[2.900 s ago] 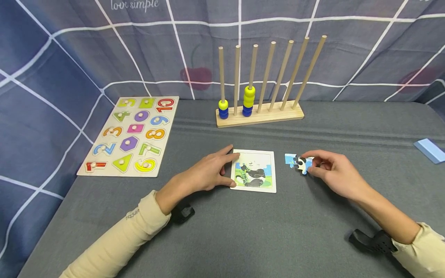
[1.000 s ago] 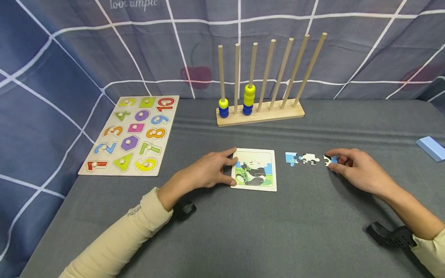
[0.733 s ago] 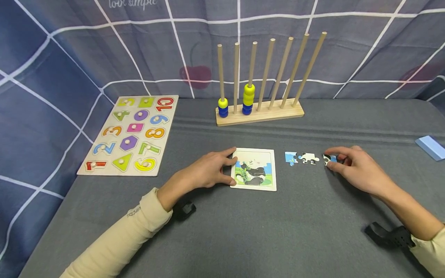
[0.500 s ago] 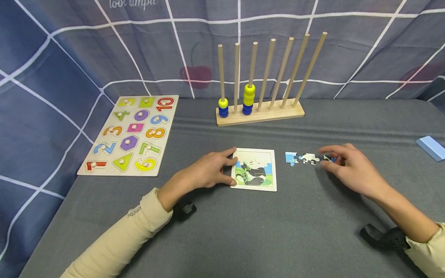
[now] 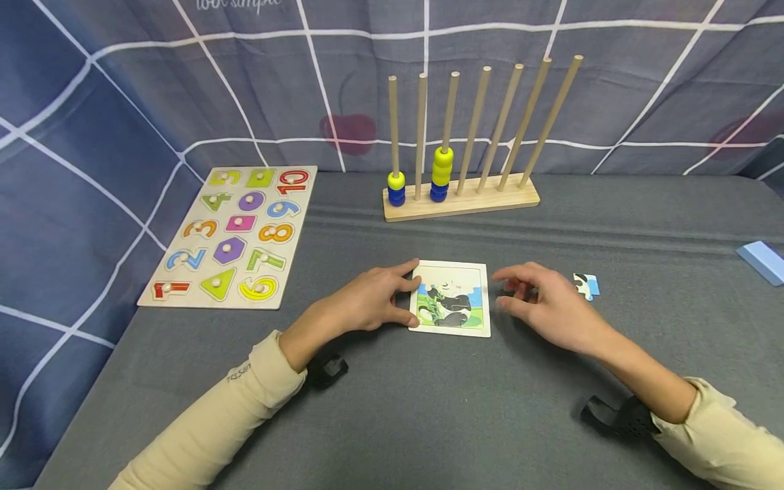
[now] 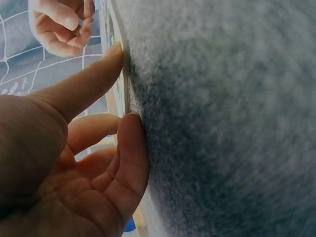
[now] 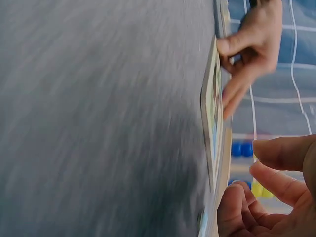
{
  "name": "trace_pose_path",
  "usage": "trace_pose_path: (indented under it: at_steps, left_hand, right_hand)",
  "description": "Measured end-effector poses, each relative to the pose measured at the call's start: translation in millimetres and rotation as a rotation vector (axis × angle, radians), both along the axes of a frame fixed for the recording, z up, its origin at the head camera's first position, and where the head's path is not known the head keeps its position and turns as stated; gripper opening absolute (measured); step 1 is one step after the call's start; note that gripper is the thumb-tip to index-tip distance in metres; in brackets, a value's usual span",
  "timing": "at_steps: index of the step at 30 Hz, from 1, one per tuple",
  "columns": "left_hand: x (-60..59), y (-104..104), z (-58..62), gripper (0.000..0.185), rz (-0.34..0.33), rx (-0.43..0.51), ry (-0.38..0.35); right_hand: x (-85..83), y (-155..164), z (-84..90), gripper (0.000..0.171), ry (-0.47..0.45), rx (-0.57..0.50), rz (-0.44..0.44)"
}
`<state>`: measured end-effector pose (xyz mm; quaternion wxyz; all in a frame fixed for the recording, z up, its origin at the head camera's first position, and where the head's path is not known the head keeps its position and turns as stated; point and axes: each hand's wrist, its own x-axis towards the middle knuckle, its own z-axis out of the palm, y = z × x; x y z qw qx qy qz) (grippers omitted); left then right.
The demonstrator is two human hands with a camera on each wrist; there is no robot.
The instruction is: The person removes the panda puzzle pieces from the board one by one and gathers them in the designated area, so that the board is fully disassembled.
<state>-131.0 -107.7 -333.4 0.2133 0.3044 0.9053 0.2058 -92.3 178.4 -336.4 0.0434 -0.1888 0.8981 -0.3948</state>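
A small square panda puzzle board lies on the grey table in the head view, its upper area pale. My left hand holds its left edge, thumb at the near corner and fingers at the far side. Just off the board's right edge, my right hand hovers with fingers loosely bent and nothing between them. In the right wrist view its thumb and fingers stand apart. A black, white and blue puzzle piece lies beyond the right hand. The two pieces seen earlier nearer the board are hidden behind that hand.
A wooden peg rack with blue and yellow rings stands at the back. To the left lies a number and shape knob board. A light blue block rests at the far right. A patterned curtain hangs behind.
My right hand carried a puzzle piece to the right, let go of it, then moved left over the other pieces to the board's right side. My left hand has stayed at the board.
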Motion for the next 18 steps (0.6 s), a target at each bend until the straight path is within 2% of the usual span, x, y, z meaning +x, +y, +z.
trace_pose_path:
  at_steps: [8, 14, 18]
  left_hand:
    - [-1.3, 1.1, -0.2, 0.068, -0.004, 0.0, 0.001]
    - [-2.2, 0.5, 0.1, 0.069, 0.0, -0.001, -0.015]
    - [-2.5, 0.3, 0.0, 0.069, 0.006, -0.006, -0.022]
  right_hand:
    - [-4.2, -34.9, -4.9, 0.025, -0.013, -0.038, 0.086]
    - [-14.8, -53.4, -7.9, 0.029, 0.013, 0.012, 0.138]
    - [-21.4, -61.6, -10.7, 0.033, -0.013, 0.057, 0.158]
